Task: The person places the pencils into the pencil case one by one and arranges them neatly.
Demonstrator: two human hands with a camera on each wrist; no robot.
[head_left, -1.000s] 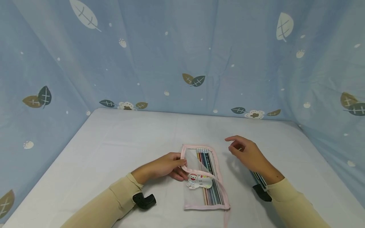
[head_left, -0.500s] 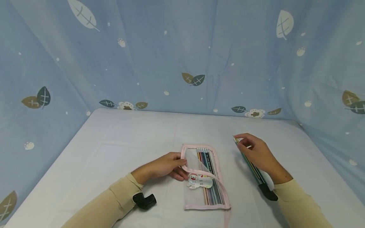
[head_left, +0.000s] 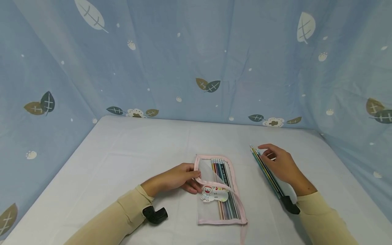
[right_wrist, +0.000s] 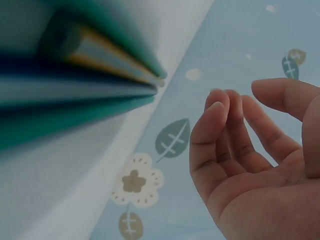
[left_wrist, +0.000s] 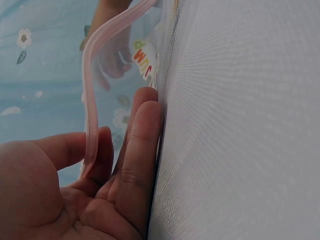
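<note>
A clear pencil case [head_left: 200, 211] with pink trim lies at the table's middle, its flap lifted at the left corner. My left hand [head_left: 179, 177] pinches that pink edge [left_wrist: 91, 115] between thumb and index finger; the other fingers lie under the flap. Several coloured pencils [head_left: 226, 173] are inside the case, side by side. A cartoon label [head_left: 214, 194] reading "JUMP" sits on its front. To the right, a group of loose pencils [head_left: 265, 170] lies slantwise, partly hidden by the wrist camera. Just right of them my right hand [head_left: 281, 166] hovers with loosely bent fingers, holding nothing.
A white cloth covers the table [head_left: 147, 146]. Blue curtains [head_left: 171, 61] with a leaf print stand behind it and at both sides. Black wrist cameras hang under the left sleeve [head_left: 122, 211] and the right sleeve [head_left: 321, 214].
My right hand has shifted to the right, uncovering the loose pencils that the hand and wrist mostly hid before. The left hand and the pencil case have stayed in place.
</note>
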